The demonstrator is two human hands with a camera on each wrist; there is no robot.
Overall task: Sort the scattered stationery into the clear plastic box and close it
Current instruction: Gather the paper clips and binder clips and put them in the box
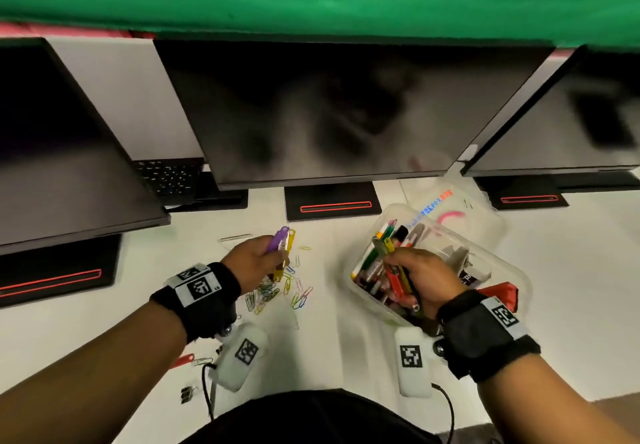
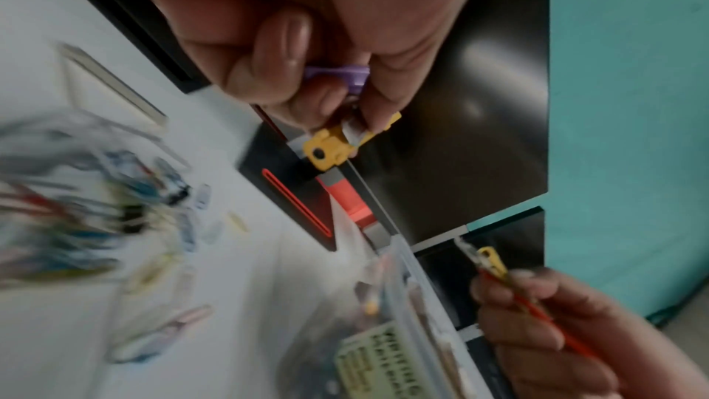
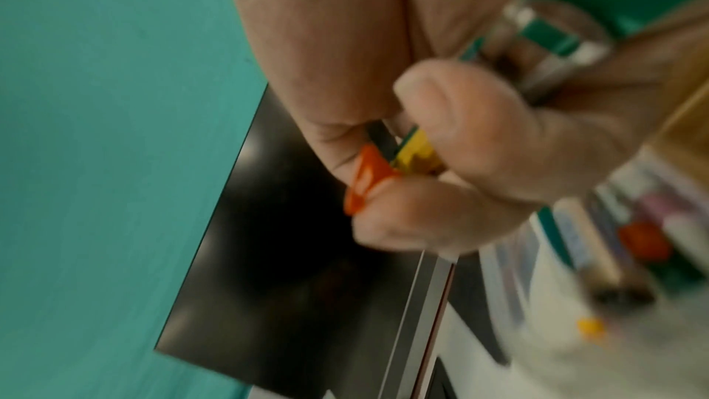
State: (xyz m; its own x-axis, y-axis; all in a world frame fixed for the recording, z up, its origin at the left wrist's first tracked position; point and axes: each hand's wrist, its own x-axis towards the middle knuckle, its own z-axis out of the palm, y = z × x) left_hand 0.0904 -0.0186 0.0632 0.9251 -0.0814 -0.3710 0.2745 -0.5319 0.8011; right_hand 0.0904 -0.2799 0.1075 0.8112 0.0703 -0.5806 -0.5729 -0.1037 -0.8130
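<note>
My left hand (image 1: 266, 260) grips a purple (image 1: 280, 238) and a yellow key tag (image 2: 331, 146) above a heap of coloured paper clips (image 1: 277, 293) on the white desk. The clear plastic box (image 1: 498, 263) stands open to the right, filled with markers and pens. Over its near side my right hand (image 1: 415, 273) holds a bundle of tags, red (image 1: 395, 284), yellow and green (image 3: 416, 152). The box's clear lid (image 1: 453, 211), printed with coloured letters, lies behind it.
Three dark monitors (image 1: 339, 111) on black stands line the back of the desk. A red tag (image 1: 181, 360) and black binder clips (image 1: 187, 394) lie at the near left. A clear ruler (image 1: 235, 237) sits beyond the paper clips. A red packet (image 1: 502, 293) pokes out by the box.
</note>
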